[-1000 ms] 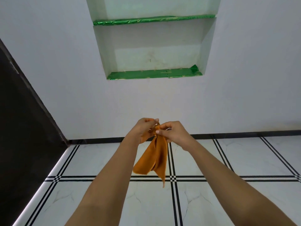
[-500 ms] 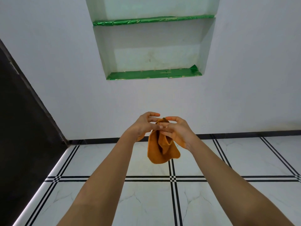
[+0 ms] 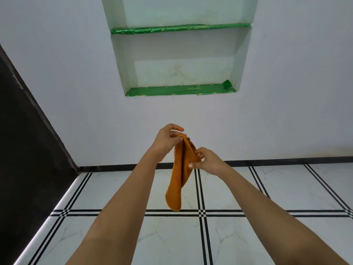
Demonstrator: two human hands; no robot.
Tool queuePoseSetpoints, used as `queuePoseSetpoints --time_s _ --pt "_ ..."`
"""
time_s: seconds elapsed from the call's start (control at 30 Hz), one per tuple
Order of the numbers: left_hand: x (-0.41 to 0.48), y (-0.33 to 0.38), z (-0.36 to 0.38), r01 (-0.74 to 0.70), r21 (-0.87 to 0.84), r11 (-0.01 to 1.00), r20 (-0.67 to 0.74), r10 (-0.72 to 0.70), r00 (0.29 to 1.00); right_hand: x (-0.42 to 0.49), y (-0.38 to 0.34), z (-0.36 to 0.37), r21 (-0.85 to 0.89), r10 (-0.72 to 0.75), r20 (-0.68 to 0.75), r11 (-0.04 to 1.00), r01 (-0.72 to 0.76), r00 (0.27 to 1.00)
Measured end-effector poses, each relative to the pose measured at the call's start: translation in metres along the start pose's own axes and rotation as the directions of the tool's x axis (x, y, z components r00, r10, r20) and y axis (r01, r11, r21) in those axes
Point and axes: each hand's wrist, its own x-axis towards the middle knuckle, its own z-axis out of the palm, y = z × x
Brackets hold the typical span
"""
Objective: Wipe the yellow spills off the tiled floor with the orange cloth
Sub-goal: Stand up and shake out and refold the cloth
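- Both arms are stretched out ahead, and the cloth (image 3: 178, 180) is up in the air between the hands, well above the floor (image 3: 286, 188).
- The left hand (image 3: 168, 139) has the top of the cloth: fingers curled in, pinching the upper corner, with one finger (image 3: 177, 129) sticking out free above the pinch.
- The right hand (image 3: 209, 162) sits lower and to the right, nipping the cloth's right edge about a third of the way down. Its fingers are bent in on the fabric, and the thumb (image 3: 193, 165) points left just below it.
- The cloth hangs folded lengthways, a long narrow orange drape with a crease down its middle. Its rounded lower end dangles free, lined up in the view with the black cross lines on the tiles.
- A small dark spot shows at the very top of the cloth; what it is, I cannot tell.
- The floor is white marbled tile, ruled with paired black lines that cross under the arms.
- Black skirting (image 3: 286, 161) runs along the foot of the white wall (image 3: 286, 92).
- Up in the wall there's a niche (image 3: 177, 64) with two shelves, both lined in shiny green foil: upper shelf (image 3: 172, 28), lower shelf (image 3: 172, 90).
- On the left, a dark panel (image 3: 28, 150) fills the side of the view down to the floor.
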Motion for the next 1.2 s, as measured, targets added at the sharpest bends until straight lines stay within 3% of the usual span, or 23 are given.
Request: queuePoseSetpoints --time_s 0.1,0.2,0.27,0.4,0.47,0.53,0.6,0.67,0.7,0.77,0.87,0.93,1.0,1.1,1.2 --pt "-0.002 0.001 -0.013 -0.006 0.068 0.998 -0.029 0.008 1.0 0.007 0.005 -0.004 -0.208 0.038 -0.061 0.977 -0.049 0.997" --pt "-0.007 -0.007 -0.026 -0.003 0.175 0.985 -0.053 0.012 0.999 0.008 -0.004 -0.015 -0.212 0.018 -0.224 0.975 -0.067 0.974" --pt "-0.014 -0.012 -0.035 0.001 0.186 0.983 -0.054 0.01 0.998 0.005 -0.011 -0.024 -0.136 -0.002 -0.239 0.99 -0.032 0.971" --pt "-0.027 -0.006 -0.051 -0.044 0.101 0.994 -0.011 0.045 0.999 -0.009 -0.029 -0.045 0.012 -0.038 -0.028 0.999 0.038 0.999" --pt "-0.014 0.013 -0.061 -0.073 -0.088 0.993 -0.122 0.062 0.991 -0.006 -0.05 -0.064 0.21 -0.117 -0.138 0.967 0.145 0.984" --pt "0.002 0.032 -0.068 -0.008 -0.339 0.941 -0.126 -0.037 0.991 0.006 -0.067 -0.079 0.515 -0.065 -0.268 0.834 0.2 0.961" --pt "0.001 0.023 -0.061 0.206 -0.355 0.912 0.081 -0.189 0.979 0.013 -0.06 -0.073 0.61 0.045 -0.122 0.791 0.04 0.992" --pt "-0.012 -0.012 -0.047 0.431 -0.355 0.83 0.295 -0.338 0.894 0.012 -0.032 -0.045 0.57 0.124 0.169 0.797 -0.2 0.978" --pt "-0.024 -0.031 -0.038 0.509 -0.349 0.787 0.36 -0.389 0.848 0.007 -0.014 -0.03 0.543 0.149 0.265 0.793 -0.275 0.953" --pt "-0.041 -0.06 -0.024 0.555 -0.307 0.773 0.388 -0.431 0.815 -0.001 0.011 -0.012 0.523 0.154 0.315 0.795 -0.307 0.936" --pt "-0.046 -0.078 -0.019 0.522 -0.27 0.809 0.339 -0.428 0.838 -0.002 0.025 -0.006 0.585 0.117 0.311 0.758 -0.287 0.943" --pt "-0.039 -0.076 -0.023 0.486 -0.36 0.796 0.288 -0.401 0.87 0.002 0.021 -0.01 0.611 0.088 0.322 0.742 -0.278 0.943" --pt "-0.032 -0.066 -0.027 0.416 -0.421 0.806 0.171 -0.38 0.909 0.005 0.013 -0.014 0.548 0.112 0.31 0.79 -0.274 0.944" --pt "-0.025 -0.055 -0.029 0.343 -0.407 0.847 0.054 -0.352 0.934 0.009 -0.002 -0.015 0.486 0.192 0.148 0.84 -0.241 0.97" --pt "-0.02 -0.05 -0.035 0.314 -0.287 0.905 0.096 -0.299 0.949 0.016 -0.013 -0.021 0.561 0.182 0.01 0.813 -0.156 0.983"
